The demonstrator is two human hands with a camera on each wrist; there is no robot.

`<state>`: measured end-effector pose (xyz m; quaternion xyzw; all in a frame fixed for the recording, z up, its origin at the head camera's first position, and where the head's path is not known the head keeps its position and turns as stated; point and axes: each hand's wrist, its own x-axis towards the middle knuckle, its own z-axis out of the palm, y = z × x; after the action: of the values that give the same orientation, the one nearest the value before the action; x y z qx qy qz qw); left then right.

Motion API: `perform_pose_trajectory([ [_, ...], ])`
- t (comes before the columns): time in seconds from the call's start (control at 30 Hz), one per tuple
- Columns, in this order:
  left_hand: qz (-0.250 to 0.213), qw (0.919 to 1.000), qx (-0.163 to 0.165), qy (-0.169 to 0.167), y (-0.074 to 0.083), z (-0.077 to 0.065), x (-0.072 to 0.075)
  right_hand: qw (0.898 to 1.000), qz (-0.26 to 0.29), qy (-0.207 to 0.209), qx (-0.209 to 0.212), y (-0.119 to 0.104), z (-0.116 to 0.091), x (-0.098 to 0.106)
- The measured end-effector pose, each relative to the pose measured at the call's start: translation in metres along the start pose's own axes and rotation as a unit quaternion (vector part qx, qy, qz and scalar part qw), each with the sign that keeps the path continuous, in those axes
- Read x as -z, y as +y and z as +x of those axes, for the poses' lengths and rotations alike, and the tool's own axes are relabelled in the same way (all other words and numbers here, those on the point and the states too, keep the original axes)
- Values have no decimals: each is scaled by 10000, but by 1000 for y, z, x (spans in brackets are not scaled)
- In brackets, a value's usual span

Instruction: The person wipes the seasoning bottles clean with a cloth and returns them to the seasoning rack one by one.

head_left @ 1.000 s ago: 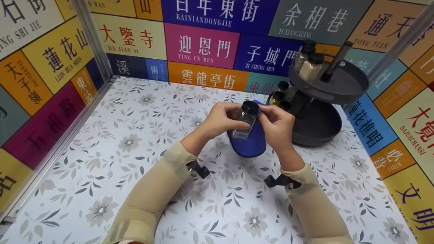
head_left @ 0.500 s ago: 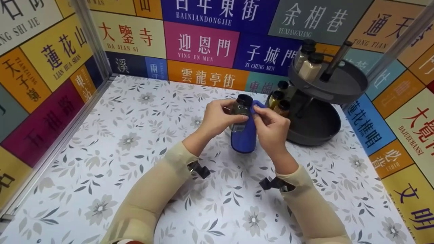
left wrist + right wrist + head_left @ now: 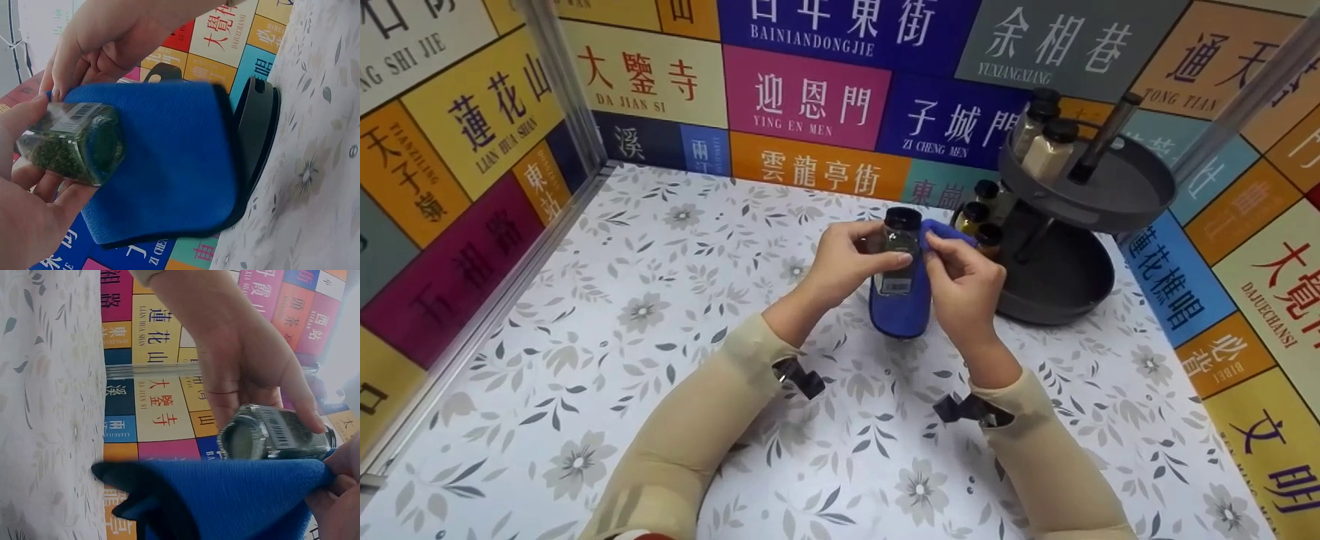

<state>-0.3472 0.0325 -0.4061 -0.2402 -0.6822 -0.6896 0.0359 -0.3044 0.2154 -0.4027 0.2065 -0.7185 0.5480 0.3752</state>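
My left hand point(image 3: 846, 259) grips a square glass spice jar point(image 3: 895, 280) with a black lid, held upright with a slight tilt above the table. Dried green herbs fill much of the jar point(image 3: 63, 149) in the left wrist view, and a barcode label runs along one side. My right hand point(image 3: 966, 279) pinches the top of a blue cloth point(image 3: 898, 319) with dark edging, which hangs behind the jar. In the right wrist view the cloth point(image 3: 247, 492) spreads out beside the jar point(image 3: 275, 430), its upper edge bunched between thumb and fingers.
A dark two-tier round rack point(image 3: 1057, 289) stands at the right. Pale-filled jars point(image 3: 1048, 154) sit on its upper tray, with several small jars point(image 3: 973, 217) on the lower one. The floral tablecloth point(image 3: 660, 375) meets sign-printed walls point(image 3: 810, 97) behind and at both sides.
Since a second ago, both hands, the jar and the cloth have shifted slightly left. The jar stands more upright and the cloth looks narrower. Over the last half second the jar has turned slightly.
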Motion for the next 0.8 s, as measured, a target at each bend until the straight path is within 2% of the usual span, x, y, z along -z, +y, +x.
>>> perform_pose_trajectory([
  [0.2, -479, 9978, -135, 435, 8, 0, 7, 9987, -200, -322, 339, -3, -7, -5],
  [0.53, -886, 9926, -318, 767, 22, 0, 15, 9961, -188, -804, 319, -4, -6, -2],
  [0.67, -862, 9928, -550, 628, 26, -2, 14, 9971, -255, -672, 249, -9, -5, 0],
  [0.8, -604, 9939, -909, 161, 26, -6, 11, 9987, -179, -468, 48, -13, -2, 4],
])
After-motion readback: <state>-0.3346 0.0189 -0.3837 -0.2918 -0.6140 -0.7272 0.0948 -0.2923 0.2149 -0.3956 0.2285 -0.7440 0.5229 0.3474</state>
